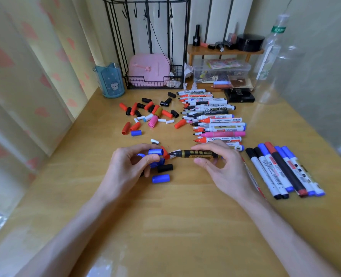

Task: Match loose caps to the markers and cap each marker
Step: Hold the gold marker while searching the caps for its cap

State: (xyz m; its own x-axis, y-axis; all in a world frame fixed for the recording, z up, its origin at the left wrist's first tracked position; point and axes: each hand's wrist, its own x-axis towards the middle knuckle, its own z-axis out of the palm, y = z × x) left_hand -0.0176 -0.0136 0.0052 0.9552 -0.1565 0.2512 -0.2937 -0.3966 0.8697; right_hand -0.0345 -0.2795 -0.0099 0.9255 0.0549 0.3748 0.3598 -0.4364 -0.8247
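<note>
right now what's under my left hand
A few blue caps peek out beneath the left hand, which pinches another blue cap. Anything further under the palm is covered.

Six capped markers [285, 169] lie by the right edge of the tabletop [165, 216]; one blue cup [109, 80] and two clear bottles [273, 43] stand near its far edge.
</note>
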